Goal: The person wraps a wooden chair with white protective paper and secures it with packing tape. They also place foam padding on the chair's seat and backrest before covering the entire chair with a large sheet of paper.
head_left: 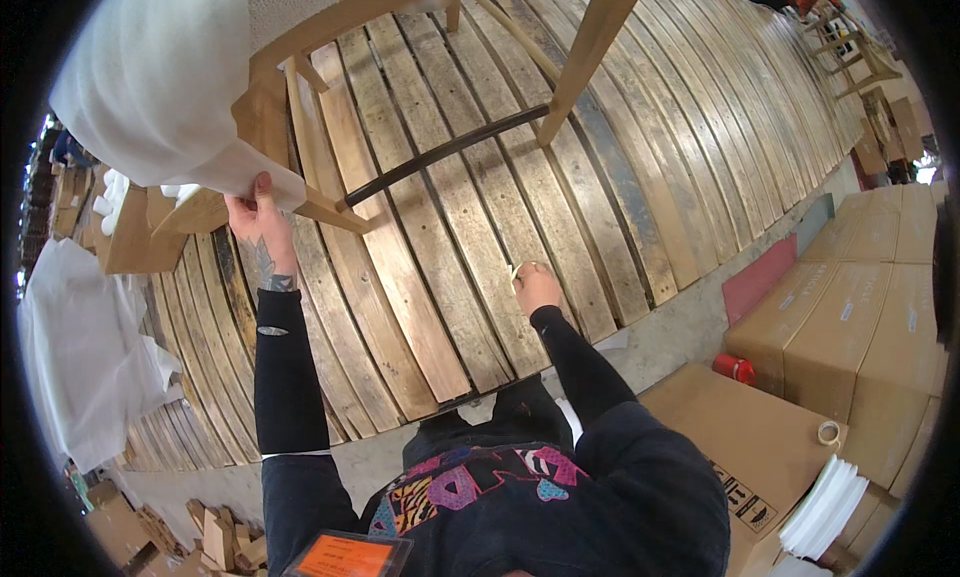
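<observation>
A wooden chair (pixel 590 47) with a dark crossbar (pixel 440 157) between two legs stands on the slatted wooden platform (pixel 430 307). White foam sheet (pixel 160 87) wraps part of the chair at the upper left. My left hand (pixel 262 227) pinches the sheet's lower edge against the wood, thumb on top. Lower right of it, over the slats and apart from the chair, my right hand (pixel 538 285) is closed round a small pale roll of tape (pixel 516 273), mostly hidden by the fingers.
Loose white foam sheets (pixel 80 347) lie at the left. Cardboard boxes (pixel 840 307) are stacked at the right; another tape roll (pixel 828 433) and a stack of white foam pieces (pixel 825 507) are on or beside a nearer box (pixel 740 457). A red object (pixel 735 368) sits between boxes.
</observation>
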The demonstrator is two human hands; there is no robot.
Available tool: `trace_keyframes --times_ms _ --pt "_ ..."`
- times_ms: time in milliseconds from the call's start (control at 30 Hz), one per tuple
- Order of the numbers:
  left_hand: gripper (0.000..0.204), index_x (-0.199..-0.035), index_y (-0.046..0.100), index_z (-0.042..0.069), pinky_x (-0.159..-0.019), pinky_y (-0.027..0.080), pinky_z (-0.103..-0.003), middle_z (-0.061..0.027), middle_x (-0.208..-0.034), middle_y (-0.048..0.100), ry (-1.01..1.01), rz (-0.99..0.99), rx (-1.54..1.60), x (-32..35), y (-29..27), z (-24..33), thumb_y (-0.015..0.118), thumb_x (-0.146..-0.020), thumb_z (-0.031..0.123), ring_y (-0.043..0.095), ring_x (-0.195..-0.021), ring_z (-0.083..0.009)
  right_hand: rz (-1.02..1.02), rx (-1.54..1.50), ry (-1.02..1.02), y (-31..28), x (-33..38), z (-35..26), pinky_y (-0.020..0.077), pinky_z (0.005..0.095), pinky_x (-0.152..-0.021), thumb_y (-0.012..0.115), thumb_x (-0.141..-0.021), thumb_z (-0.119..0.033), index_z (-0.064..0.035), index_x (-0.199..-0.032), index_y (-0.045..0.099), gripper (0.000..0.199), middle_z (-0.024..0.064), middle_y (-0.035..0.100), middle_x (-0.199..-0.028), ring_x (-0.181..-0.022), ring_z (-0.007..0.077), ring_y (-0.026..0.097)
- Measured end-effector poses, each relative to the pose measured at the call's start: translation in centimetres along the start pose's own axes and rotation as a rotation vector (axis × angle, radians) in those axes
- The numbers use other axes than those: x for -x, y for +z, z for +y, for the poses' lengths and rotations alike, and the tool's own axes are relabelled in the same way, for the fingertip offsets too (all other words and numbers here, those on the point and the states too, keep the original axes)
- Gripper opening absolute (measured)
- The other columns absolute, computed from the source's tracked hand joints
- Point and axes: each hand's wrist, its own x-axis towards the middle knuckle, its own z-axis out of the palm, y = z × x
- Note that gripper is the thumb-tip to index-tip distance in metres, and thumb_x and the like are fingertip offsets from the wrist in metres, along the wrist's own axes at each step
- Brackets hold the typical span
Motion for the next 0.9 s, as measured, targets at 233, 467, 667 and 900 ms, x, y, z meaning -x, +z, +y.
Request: trace_keyframes --times_ms 233,467,667,900 --pt "0.034 -0.121 0.061 0.0 -0.094 0.045 -0.03 -0.006 -0.115 0.066 -0.012 0.033 0.065 0.0 -0.1 -0.5 0.071 -0.096 0.02 0.057 -0.103 -0.0138 -0.037 0.239 0.158 3.7 -2.3 -1.3 0.0521 0.0461 -0.085 0.067 -0.085 -0.019 -0.0057 -0.105 0.066 0.024 0.0162 0.066 -0.11 -0.1 0.0341 0.066" --pt "0.043 -0.126 0.06 0.001 -0.09 0.048 -0.03 -0.0073 -0.11 0.069 -0.093 0.082 0.102 1.2 0.8 0.8 0.075 -0.092 0.022 0.061 -0.1 -0.0155 0.153 -0.123 -0.134 2.8 -1.1 -3.1 0.0434 0.0477 -0.099 0.069 -0.076 -0.005 -0.0043 -0.079 0.065 0.005 0.0157 0.066 -0.112 -0.113 0.036 0.057" --pt "0.047 -0.134 0.057 0.003 -0.089 0.05 -0.032 -0.0095 -0.111 0.07 -0.096 0.144 0.171 1.3 1.4 1.9 0.069 -0.09 0.01 0.065 -0.1 -0.0166 -0.134 -1.271 -0.209 -4.5 -4.2 -12.6 0.0369 0.044 -0.112 0.064 -0.086 0.0 -0.0063 -0.081 0.06 0.009 0.016 0.064 -0.128 -0.135 0.0296 0.049" --pt "0.059 -0.14 0.052 0.006 -0.092 0.051 -0.036 -0.015 -0.118 0.064 -0.036 0.166 0.068 1.3 1.2 2.5 0.07 -0.084 0.007 0.066 -0.103 -0.0249 -0.276 -1.334 -0.695 -17.2 -6.6 -29.5 0.0369 0.0406 -0.111 0.058 -0.101 -0.009 -0.0066 -0.097 0.058 0.005 0.0149 0.068 -0.12 -0.126 0.0256 0.056"
